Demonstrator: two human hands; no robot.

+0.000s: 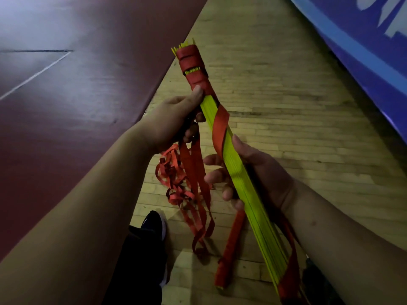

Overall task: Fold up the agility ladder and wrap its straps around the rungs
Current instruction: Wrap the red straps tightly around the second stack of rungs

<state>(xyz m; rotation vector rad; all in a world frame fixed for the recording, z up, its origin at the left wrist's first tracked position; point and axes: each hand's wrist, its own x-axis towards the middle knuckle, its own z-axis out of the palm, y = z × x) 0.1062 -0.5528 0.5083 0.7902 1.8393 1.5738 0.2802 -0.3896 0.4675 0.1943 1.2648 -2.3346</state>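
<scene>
Yellow rung bundle [234,159] was held slanted above the wood floor [286,102], far end wrapped in red strap [193,62].
Grip: left hand [174,119] clamped the bundle just below the wrap, thumb on the strap edge; right hand [262,172] had fingers curled round mid-bundle. One strap turn crossed between the hands; loose straps [196,164] hung under the left hand, possibly pinched in it, view poor. Maroon mat [77,95] at left.

Wooden floor [275,95], maroon mat [77,84], blue banner [363,40]
</scene>
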